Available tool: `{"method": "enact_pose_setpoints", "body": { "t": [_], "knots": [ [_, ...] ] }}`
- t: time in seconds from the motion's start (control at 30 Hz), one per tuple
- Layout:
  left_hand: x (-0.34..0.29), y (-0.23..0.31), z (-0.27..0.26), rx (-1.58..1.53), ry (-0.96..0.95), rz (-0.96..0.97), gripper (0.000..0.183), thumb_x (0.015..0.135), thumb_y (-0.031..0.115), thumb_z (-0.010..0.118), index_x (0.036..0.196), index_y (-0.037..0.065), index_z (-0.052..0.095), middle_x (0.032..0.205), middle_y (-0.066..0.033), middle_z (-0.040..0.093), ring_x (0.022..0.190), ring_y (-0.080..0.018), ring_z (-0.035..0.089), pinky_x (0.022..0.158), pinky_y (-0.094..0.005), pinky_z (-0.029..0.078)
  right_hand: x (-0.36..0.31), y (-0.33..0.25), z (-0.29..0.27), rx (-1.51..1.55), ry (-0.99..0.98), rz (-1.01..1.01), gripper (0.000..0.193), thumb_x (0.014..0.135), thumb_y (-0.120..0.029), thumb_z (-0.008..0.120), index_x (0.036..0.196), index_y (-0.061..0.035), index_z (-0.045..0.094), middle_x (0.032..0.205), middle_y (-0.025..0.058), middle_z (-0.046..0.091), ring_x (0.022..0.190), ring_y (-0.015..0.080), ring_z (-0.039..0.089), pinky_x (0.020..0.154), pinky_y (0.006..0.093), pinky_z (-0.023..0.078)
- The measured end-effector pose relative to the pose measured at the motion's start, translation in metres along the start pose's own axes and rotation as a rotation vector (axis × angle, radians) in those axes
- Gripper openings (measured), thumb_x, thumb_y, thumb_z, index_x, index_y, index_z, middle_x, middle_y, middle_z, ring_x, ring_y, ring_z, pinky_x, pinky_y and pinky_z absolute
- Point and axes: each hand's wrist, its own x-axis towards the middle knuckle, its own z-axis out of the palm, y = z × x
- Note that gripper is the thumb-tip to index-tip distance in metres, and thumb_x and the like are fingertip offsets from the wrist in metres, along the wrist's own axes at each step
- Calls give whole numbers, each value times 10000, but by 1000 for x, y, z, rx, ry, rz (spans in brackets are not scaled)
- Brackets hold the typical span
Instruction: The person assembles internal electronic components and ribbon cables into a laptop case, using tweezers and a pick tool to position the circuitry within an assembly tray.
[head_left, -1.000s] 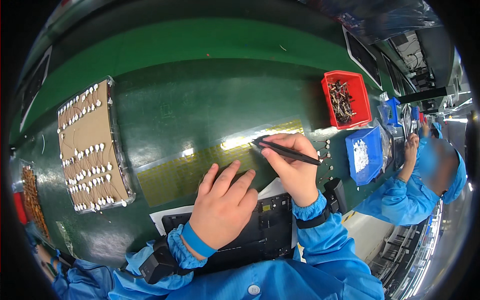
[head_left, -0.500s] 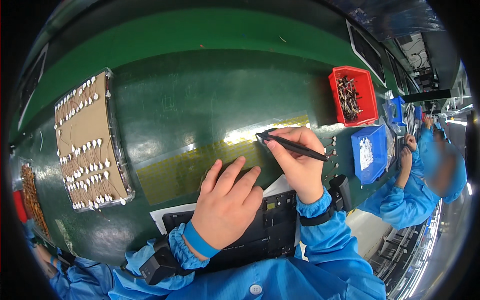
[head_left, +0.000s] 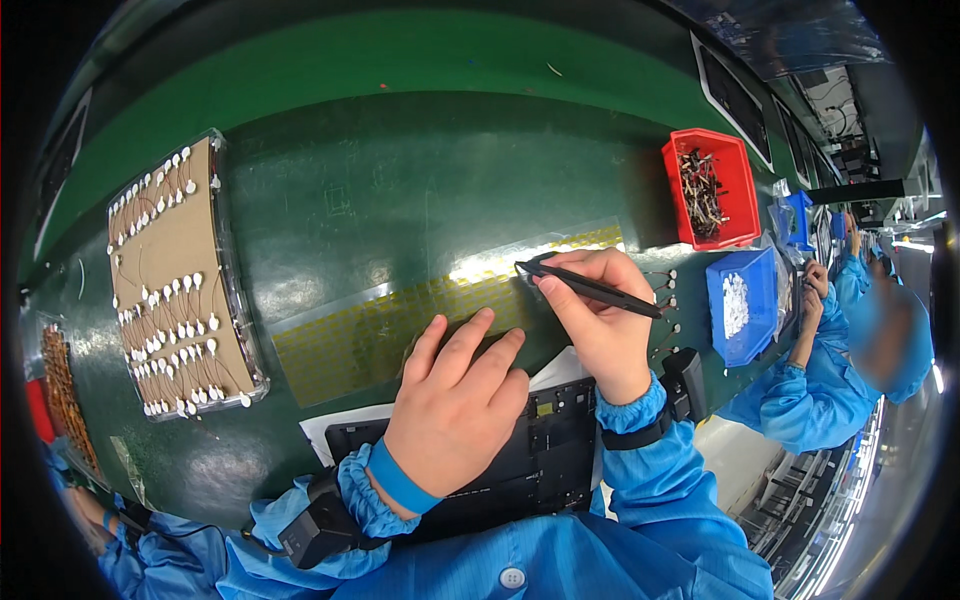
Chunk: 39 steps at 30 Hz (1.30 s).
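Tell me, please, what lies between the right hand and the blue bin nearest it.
In the head view, the rear of the black tool and small wired parts lie there.

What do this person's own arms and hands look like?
The left hand and right hand are ungloved. Both arms wear blue sleeves with gathered cuffs. A blue band circles the left wrist, with a boxy black device behind it; the right wrist bears a black strap and second black device.

tweezers (head_left: pixel 598 292): matt | yellow sheet (head_left: pixel 340 345): glossy film | red bin (head_left: pixel 738 190): smooth plastic
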Motion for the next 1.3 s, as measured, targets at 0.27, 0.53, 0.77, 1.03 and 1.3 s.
{"method": "enact_pose_setpoints", "body": {
  "t": [0.27,0.53,0.77,1.03,1.3],
  "knots": [
    [1,-1,0,4,1,-1,238,637,157,700,835,106,579,1150,-48,543,1167,-282,431,984,-490,307,0,0,1,7,-2,3,145,751,46,655,788,8,520,895,135,628,801,132,595,701,248,492],
    [3,3,1,0,15,23,238,640,158,698,840,107,580,1143,-45,544,1159,-289,440,974,-492,318,-8,-22,-9,157,72,17,152,772,76,623,810,15,489,906,155,614,803,179,616,753,286,505],
    [1,-8,-4,-180,71,-1,262,605,74,689,845,42,587,1118,-121,529,1107,-339,468,917,-471,386,-67,-42,-20,275,84,127,154,769,87,604,825,19,478,922,174,583,797,214,621,742,325,536],
    [4,-17,-3,-229,172,37,174,635,-14,652,798,10,596,1000,-135,558,1029,-357,507,860,-422,431,-115,-45,-12,183,115,19,240,721,134,630,861,18,472,892,178,580,819,214,611,734,335,535],
    [2,-16,-3,-255,150,26,201,631,-23,642,820,18,583,997,-119,551,1044,-349,495,861,-421,429,-105,-31,-6,210,65,316,154,778,85,611,876,51,497,905,140,590,815,176,626,740,275,525]
  ]
}}
